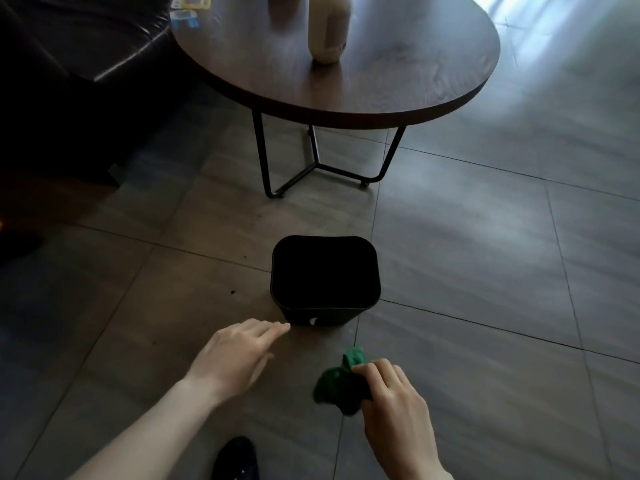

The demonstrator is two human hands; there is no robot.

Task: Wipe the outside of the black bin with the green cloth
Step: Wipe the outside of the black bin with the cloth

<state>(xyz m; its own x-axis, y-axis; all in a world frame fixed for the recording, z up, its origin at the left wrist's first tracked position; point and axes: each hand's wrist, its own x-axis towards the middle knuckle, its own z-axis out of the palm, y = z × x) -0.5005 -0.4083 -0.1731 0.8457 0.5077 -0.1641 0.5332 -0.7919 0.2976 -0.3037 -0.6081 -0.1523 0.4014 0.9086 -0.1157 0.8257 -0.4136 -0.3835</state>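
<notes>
The black bin [320,315] stands upright on the tiled floor, its open top facing me and a small pale mark low on its near wall. My left hand [235,358] is stretched out flat, fingers apart, its fingertips just short of the bin's lower left corner and holding nothing. My right hand [393,393] sits lower right of the bin, closed on the bunched green cloth [337,384]. The cloth hangs in front of the bin, apart from it.
A round dark wooden table [381,98] on black metal legs stands behind the bin, with a pale bottle [327,29] on it. A dark sofa [69,81] fills the far left. A dark shoe [237,459] shows at the bottom edge.
</notes>
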